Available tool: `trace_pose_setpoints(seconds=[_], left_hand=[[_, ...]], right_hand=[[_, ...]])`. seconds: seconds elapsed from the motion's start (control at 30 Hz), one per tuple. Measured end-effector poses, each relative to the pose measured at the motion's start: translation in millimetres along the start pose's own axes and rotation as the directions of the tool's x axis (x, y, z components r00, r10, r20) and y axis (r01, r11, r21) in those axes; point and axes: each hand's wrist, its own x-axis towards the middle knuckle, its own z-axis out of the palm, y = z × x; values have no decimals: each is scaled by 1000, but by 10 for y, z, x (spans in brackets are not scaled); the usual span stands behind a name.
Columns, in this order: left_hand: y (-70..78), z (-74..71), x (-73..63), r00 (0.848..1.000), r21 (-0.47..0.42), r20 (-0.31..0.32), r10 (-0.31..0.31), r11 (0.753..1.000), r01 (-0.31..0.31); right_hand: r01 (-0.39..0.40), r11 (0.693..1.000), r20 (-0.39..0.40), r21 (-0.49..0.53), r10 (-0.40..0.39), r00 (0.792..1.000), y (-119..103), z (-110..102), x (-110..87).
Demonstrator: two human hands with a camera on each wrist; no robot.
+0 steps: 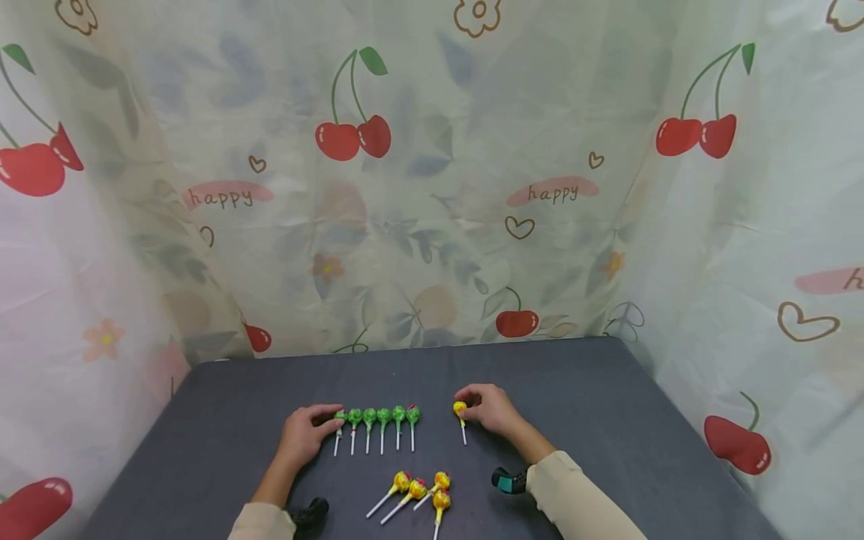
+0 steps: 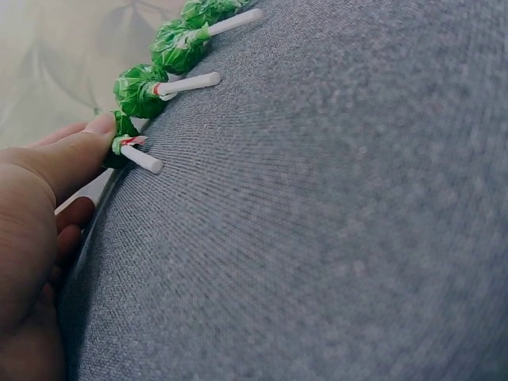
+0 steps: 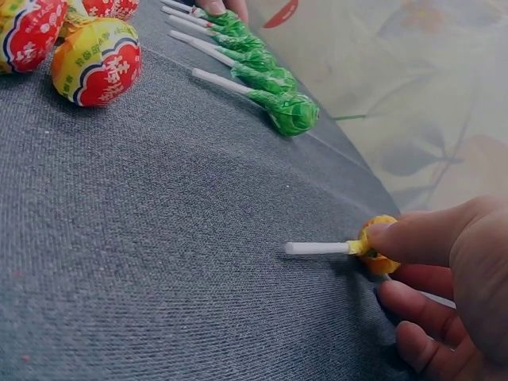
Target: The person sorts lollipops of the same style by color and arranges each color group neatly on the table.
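My left hand (image 1: 304,433) is at the left end of a row of several green-wrapped lollipops (image 1: 383,416), which lie side by side with their white sticks toward me. Its thumb and fingers pinch the head of the endmost green lollipop (image 2: 125,127), partly covering it. To the right of that row, my right hand (image 1: 496,411) pinches a yellow-wrapped lollipop (image 3: 381,259) by its head. The stick of this one also points toward me, low over the dark cloth. Thumb and fingers hide part of its wrapper.
Nearer to me lies a loose group of yellow-and-red lollipops (image 1: 416,490), sticks slanting toward me. Dark grey cloth (image 1: 540,375) covers the table. Behind it and at both sides hangs a cherry-print curtain (image 1: 418,225). Dark bands (image 1: 509,481) sit at both wrists.
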Motion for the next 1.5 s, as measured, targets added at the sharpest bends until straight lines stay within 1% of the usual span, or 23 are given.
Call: trace_pose_setpoints(seconds=[0.2,0.33,0.47,0.53,0.6,0.67,0.77,0.87,1.0,1.1,1.3,1.5], left_hand=[[4,-2,3,1000,3,-1,-4,1000,4],[2,2,0,1000,1,-9,-1,1000,1],[-4,8,-6,1000,10,-20,8,1000,-8],[-7,11,-5,1000,15,-23,16,1000,-16],[-3,13,-2,1000,12,-22,9,1000,-9],[-5,16,4,1000,13,-18,6,1000,-6],[-8,18,11,1000,9,-9,-3,1000,3],[-17,21,16,1000,4,-6,-6,1000,6],[-27,25,19,1000,0,-7,-11,1000,11],[-30,26,19,1000,3,-8,-13,1000,13],[-19,22,13,1000,2,-7,-12,1000,12],[-19,17,11,1000,-2,-8,-4,1000,4]], right_hand=[[-3,1000,2,4,3,1000,1,5,9],[-1,1000,-18,0,1,1000,-16,9,2],[9,1000,-84,11,-8,996,-48,19,-14],[38,999,-125,15,-36,992,-72,22,-31],[65,998,-162,16,-62,985,-108,22,-59],[95,995,-186,17,-91,978,-154,23,-95],[111,993,-199,47,-99,975,-244,26,-161],[137,987,-192,80,-119,974,-324,37,-239],[154,982,-158,109,-136,978,-392,74,-346],[152,980,-129,132,-135,982,-399,121,-421],[150,969,-90,196,-135,987,-347,234,-560],[140,967,-1,211,-143,990,-338,309,-693]])
